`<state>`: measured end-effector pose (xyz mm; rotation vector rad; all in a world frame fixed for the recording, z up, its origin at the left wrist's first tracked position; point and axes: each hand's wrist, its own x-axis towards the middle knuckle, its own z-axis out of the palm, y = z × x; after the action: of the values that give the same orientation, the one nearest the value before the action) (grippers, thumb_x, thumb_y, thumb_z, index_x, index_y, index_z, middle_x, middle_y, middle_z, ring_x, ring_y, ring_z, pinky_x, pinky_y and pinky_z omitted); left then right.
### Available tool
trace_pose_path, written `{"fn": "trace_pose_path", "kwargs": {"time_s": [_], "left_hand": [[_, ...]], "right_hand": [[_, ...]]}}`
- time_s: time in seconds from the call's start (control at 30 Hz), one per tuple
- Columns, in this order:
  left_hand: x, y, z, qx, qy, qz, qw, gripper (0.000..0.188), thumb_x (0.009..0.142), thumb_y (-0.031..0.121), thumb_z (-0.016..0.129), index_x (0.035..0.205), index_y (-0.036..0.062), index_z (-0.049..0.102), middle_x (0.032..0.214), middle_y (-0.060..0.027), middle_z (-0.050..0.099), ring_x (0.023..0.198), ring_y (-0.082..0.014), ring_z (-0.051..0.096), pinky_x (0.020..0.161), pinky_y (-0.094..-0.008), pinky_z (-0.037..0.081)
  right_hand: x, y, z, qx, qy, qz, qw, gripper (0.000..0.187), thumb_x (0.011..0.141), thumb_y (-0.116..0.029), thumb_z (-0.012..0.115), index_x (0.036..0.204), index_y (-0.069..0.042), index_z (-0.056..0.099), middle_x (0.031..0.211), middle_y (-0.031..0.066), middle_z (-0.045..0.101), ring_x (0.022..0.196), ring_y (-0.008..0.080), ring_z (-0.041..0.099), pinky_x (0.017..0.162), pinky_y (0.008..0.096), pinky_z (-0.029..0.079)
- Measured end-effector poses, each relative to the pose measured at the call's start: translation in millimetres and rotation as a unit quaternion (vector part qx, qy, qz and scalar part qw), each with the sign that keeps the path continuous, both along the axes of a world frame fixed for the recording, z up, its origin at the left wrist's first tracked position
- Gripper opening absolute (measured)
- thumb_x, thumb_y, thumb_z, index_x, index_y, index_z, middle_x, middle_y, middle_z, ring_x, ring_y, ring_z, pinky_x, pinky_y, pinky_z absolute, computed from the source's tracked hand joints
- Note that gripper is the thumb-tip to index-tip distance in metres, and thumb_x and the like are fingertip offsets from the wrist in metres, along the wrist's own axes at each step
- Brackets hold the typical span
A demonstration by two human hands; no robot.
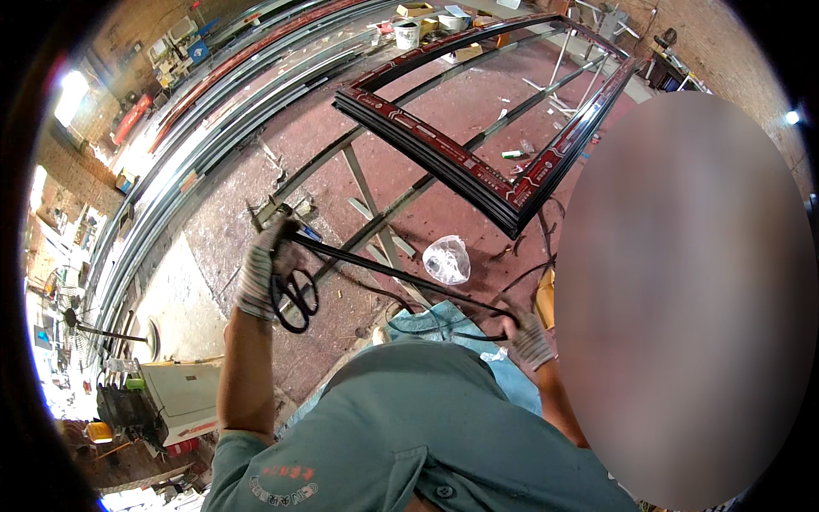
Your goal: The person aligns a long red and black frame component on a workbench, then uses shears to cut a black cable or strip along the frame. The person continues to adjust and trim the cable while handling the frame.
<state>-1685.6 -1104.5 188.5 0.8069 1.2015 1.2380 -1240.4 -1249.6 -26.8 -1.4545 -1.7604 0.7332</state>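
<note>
My left hand (266, 263), in a striped work glove, is closed around a pair of scissors whose black handle loops (295, 300) hang below the fingers. The same hand grips one end of a long black rubber strip (388, 269). That strip runs slantwise down in front of me to my right hand (527, 334), also gloved, which pinches it; a length of it curls loose beneath. Beyond both hands, a large rectangular window frame (426, 136), black with red film on its faces, rests across metal support rails (397, 205).
A clear plastic bag (446, 259) lies on the reddish floor, and light-blue cloth (439, 321) is before my body. Long metal profiles (247, 102) are stacked at left. A standing fan (111, 331) and white bucket (407, 35) are farther off. A blurred oval hides the right.
</note>
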Motion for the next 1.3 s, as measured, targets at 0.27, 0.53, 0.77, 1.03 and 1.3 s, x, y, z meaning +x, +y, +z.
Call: {"fn": "trace_pose_path", "kwargs": {"time_s": [0.27,0.53,0.77,1.03,1.3], "left_hand": [[-116,25,15,0.01,0.072,0.062,0.995,0.041,0.101,0.045,0.055,0.089,0.0061,0.062,0.042,0.0052,0.034,0.035,-0.0113,0.031,0.05,-0.0295,0.038],[-168,10,46,0.053,0.24,0.13,0.961,0.048,0.096,0.05,0.062,0.095,0.0031,0.069,0.055,0.0036,0.047,0.044,-0.0074,0.04,0.047,-0.0237,0.033],[-143,7,58,0.095,0.167,0.151,0.97,0.046,0.096,0.05,0.062,0.09,0.0047,0.067,0.049,0.0028,0.048,0.042,-0.0096,0.045,0.051,-0.0275,0.043],[-70,-16,49,0.08,0.094,0.103,0.987,0.04,0.098,0.044,0.063,0.088,0.0061,0.068,0.057,0.0015,0.055,0.045,-0.0078,0.048,0.05,-0.0248,0.043],[32,-17,-16,0.025,0.11,-0.016,0.993,0.039,0.099,0.037,0.063,0.085,0.0021,0.073,0.065,0.0032,0.058,0.053,-0.0055,0.046,0.049,-0.0238,0.037]], "right_hand": [[130,-68,-130,-0.131,-0.017,-0.197,0.971,0.034,0.083,0.002,0.05,0.112,-0.002,0.067,0.086,0.0076,0.062,0.074,0.016,0.06,0.068,0.0275,0.05],[159,-109,-189,-0.294,-0.214,-0.208,0.908,0.041,0.094,-0.034,0.055,0.104,0.003,0.07,0.106,0.0287,0.068,0.099,0.0445,0.066,0.086,0.0508,0.052],[162,-60,-225,-0.424,-0.361,-0.031,0.83,0.045,0.09,-0.034,0.059,0.113,0.002,0.067,0.112,0.0287,0.067,0.108,0.0421,0.063,0.092,0.0478,0.05],[3,46,-47,-0.225,-0.108,0.074,0.966,0.035,0.092,-0.022,0.067,0.119,0.0,0.065,0.115,0.0251,0.067,0.106,0.0412,0.064,0.092,0.0431,0.05],[-192,109,139,-0.188,0.224,0.349,0.891,0.034,0.098,-0.011,0.062,0.13,0.001,0.06,0.126,0.0136,0.066,0.119,0.0206,0.061,0.102,0.033,0.049]]}}
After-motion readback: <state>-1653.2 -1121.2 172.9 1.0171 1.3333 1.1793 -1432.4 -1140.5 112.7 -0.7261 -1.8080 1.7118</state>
